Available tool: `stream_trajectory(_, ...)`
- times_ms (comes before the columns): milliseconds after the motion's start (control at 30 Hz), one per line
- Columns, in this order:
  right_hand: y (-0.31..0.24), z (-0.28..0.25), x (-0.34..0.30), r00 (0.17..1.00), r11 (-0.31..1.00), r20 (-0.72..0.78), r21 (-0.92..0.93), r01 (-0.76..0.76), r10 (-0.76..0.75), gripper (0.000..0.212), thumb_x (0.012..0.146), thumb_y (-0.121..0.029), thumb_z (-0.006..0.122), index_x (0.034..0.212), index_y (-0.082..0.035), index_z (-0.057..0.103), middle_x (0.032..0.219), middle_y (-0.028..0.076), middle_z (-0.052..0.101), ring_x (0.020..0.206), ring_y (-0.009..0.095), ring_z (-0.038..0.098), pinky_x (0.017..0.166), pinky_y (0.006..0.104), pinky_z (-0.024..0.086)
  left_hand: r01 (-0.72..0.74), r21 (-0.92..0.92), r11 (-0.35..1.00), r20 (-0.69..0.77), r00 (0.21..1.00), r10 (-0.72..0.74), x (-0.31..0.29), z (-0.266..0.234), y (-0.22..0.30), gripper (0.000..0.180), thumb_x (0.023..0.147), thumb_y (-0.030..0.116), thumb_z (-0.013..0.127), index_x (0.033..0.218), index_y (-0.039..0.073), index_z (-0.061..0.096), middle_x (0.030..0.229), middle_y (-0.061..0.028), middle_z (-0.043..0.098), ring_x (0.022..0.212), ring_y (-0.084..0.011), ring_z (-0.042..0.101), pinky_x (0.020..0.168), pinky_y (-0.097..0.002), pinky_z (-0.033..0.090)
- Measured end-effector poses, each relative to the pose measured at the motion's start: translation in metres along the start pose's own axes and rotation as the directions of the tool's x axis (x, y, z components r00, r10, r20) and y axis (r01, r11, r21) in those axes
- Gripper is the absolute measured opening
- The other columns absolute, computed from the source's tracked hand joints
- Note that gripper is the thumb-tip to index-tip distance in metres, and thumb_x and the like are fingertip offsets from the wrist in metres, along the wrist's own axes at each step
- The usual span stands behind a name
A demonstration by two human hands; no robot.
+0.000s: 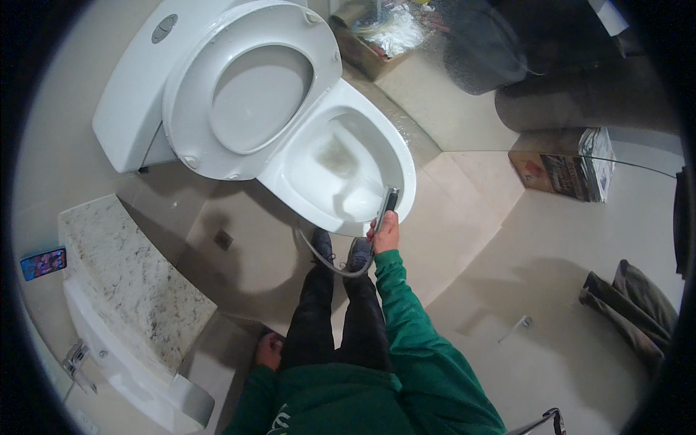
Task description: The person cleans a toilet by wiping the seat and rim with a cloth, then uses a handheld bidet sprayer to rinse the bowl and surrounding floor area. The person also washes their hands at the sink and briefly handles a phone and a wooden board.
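My right hand (386,233) is closed around a handheld spray nozzle (390,199), held over the front rim of the white toilet bowl (404,163). From the nozzle a flexible hose (351,274) loops down past my legs and back toward the toilet's side. Whether water is coming out I cannot tell. The toilet seat and lid (190,116) stand raised against the tank (138,80), wet with droplets. A brownish-grey patch shows inside the bowl. My left hand (269,351) hangs beside my left thigh, fingers loosely curled, nothing visible in them.
A speckled stone counter (130,275) and white basin (109,348) with a tap (76,359) stand left, a phone (43,264) beside them. Behind a glass panel are a cardboard box (362,54) and a bag-lined carton (558,167). A floor drain (222,240) lies left; dark cloth (631,304) hangs right.
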State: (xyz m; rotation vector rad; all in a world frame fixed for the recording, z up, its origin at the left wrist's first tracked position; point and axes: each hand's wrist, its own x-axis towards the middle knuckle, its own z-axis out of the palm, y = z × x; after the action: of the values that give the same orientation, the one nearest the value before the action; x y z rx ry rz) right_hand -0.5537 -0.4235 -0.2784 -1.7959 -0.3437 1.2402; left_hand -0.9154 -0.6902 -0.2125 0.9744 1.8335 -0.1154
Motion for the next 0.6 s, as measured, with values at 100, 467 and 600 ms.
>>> stream_trajectory(100, 0.0, 0.006, 0.001, 0.999, 0.997, 0.035, -0.077, 0.015, -0.012, 0.038, 0.093, -0.045, 0.029, 0.089, -0.009, 0.04, 0.065, 0.003, 0.046, 0.045, 0.011, 0.045, 0.04, 0.0245, 0.04, -0.005, -0.04, 0.999, -0.025, 1.0, 0.004, 0.006, -0.005, -0.002, 0.034, 0.082, 0.016, 0.056, 0.111, 0.0, 0.05, 0.102, -0.0173, 0.056, 0.092, -0.0285, 0.055, 0.083, -0.0375, 0.043)
stream_trajectory(467, 0.001, 0.017, 0.009, 0.991, 0.969, 0.131, -0.24, 0.059, -0.028, 0.037, 0.093, -0.045, 0.031, 0.093, -0.009, 0.04, 0.066, 0.004, 0.046, 0.046, 0.011, 0.046, 0.04, 0.0247, 0.041, -0.005, -0.1, 0.995, -0.064, 0.998, -0.001, 0.019, 0.0, -0.02, 0.032, 0.08, 0.013, 0.059, 0.109, 0.0, 0.052, 0.098, -0.0154, 0.056, 0.09, -0.0267, 0.055, 0.081, -0.0364, 0.043)
stream_trajectory(600, 0.004, 0.028, 0.012, 0.988, 0.971, 0.152, -0.234, 0.049, -0.014, 0.038, 0.093, -0.045, 0.031, 0.092, -0.008, 0.04, 0.065, 0.004, 0.046, 0.046, 0.011, 0.046, 0.04, 0.0253, 0.041, 0.0, -0.061, 0.998, -0.039, 0.999, -0.002, 0.016, 0.0, -0.017, 0.034, 0.081, 0.015, 0.058, 0.111, 0.0, 0.051, 0.098, -0.0154, 0.056, 0.089, -0.027, 0.055, 0.082, -0.0369, 0.043)
